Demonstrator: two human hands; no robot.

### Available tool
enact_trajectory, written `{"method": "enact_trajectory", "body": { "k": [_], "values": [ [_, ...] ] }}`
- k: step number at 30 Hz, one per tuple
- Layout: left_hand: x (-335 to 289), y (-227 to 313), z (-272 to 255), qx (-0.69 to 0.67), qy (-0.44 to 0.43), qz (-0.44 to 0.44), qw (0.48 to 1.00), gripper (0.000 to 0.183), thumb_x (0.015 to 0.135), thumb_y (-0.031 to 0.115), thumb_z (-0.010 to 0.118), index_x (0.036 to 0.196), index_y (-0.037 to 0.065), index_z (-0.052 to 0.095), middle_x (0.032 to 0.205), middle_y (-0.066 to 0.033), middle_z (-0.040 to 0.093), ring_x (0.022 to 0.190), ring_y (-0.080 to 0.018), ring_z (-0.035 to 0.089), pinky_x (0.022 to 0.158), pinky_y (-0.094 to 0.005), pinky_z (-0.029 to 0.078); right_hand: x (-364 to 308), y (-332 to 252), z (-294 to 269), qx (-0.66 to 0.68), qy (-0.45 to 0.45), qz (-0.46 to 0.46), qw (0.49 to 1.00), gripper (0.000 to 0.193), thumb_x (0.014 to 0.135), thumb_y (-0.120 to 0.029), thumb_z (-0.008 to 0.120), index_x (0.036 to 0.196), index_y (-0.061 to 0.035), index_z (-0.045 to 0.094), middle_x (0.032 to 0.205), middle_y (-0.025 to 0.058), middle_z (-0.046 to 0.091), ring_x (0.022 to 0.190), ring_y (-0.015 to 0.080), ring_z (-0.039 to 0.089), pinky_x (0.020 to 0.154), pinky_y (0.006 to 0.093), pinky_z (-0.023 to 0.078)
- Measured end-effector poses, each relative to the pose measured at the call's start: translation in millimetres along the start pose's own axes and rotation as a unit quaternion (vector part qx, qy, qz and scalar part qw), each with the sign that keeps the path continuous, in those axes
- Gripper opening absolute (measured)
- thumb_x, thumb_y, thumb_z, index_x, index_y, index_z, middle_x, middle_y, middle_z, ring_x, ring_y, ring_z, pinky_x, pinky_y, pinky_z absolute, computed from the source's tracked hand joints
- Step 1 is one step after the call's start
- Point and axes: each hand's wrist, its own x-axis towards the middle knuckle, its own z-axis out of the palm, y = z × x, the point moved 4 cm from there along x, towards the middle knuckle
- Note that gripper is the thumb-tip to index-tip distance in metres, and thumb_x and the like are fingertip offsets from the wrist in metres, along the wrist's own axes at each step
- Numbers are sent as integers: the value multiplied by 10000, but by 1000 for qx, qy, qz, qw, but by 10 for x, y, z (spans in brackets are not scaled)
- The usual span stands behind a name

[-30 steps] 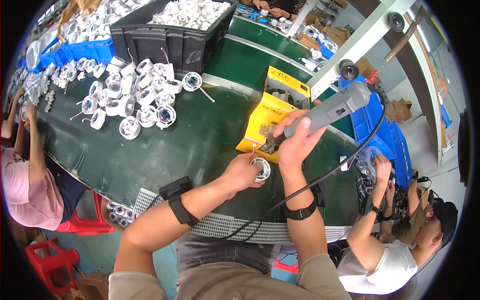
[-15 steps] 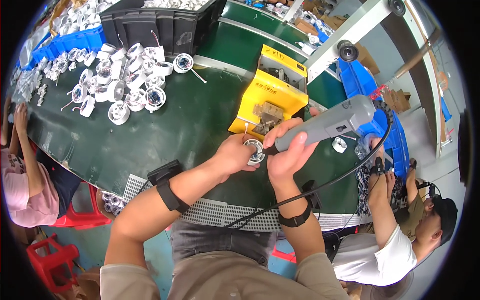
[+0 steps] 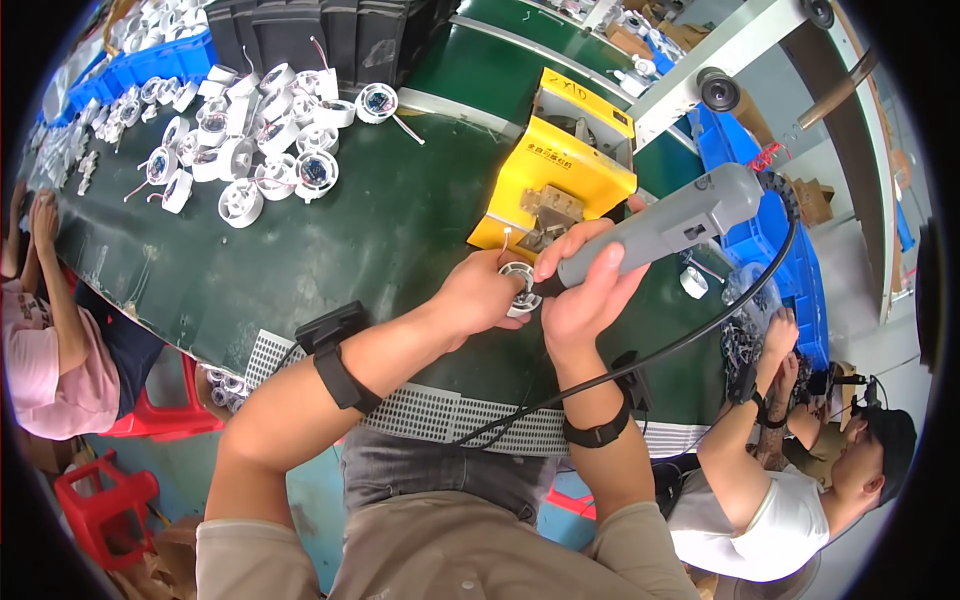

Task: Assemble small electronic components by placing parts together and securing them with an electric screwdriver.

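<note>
My left hand [image 3: 480,294] is closed around the rim of a small white round housing [image 3: 527,302] with a circuit board inside, held just above the table. A short wire with a white connector rises from it. My right hand [image 3: 588,295] is wrapped around a grey electric screwdriver [image 3: 665,228], tilted with its dark tip down at the housing's right side. The bit's exact contact point is hidden. Right behind both hands stands a yellow screw feeder [image 3: 560,160] with a metal block on its front.
Many white housings [image 3: 240,160] lie piled on the green table [image 3: 370,220] at left, before a black crate [image 3: 320,45]. One housing [image 3: 693,283] lies at right. A black cable [image 3: 700,325] loops over my right forearm. Co-workers sit on both sides; blue bins [image 3: 790,270] stand at right.
The view has shifted slightly, moving the scene in the picture. My hands still hold the housing and screwdriver together. The co-worker at right has bent the arm and drawn the hands together.
</note>
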Motion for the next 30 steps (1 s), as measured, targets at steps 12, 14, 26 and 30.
{"method": "enact_trajectory", "body": {
  "k": [12,14,26,30],
  "values": [
    [18,20,-4,11,-1,25,1000,237,933,95,464,1105,-35,563,974,-132,636,806,-189,662,706,-306,571,-19,107,4,4,-35,4,999,537,988,-347,428,1364,-34,207,778,104,489,511,155,497,496,274,454],
    [44,59,59,17,-15,28,999,237,932,93,467,1106,-34,564,982,-132,636,808,-188,662,703,-306,572,-18,88,-49,-2,-36,-7,999,546,985,-356,436,1360,-30,212,785,103,495,525,152,502,509,274,459],
    [-330,805,-1482,513,411,357,664,479,844,169,623,1280,1,524,1021,-188,641,898,-287,649,763,-376,513,326,-229,-1234,-378,232,-30,896,353,816,-147,716,1105,-27,552,945,104,548,887,199,562,831,344,471],
    [-576,859,-1751,498,501,374,601,528,823,227,692,1255,-29,530,1217,-244,571,1135,-352,539,971,-418,400,310,102,-2201,-652,243,34,718,410,701,-194,764,1058,-98,587,1150,144,475,1119,351,445,947,453,393]
  ]
}}
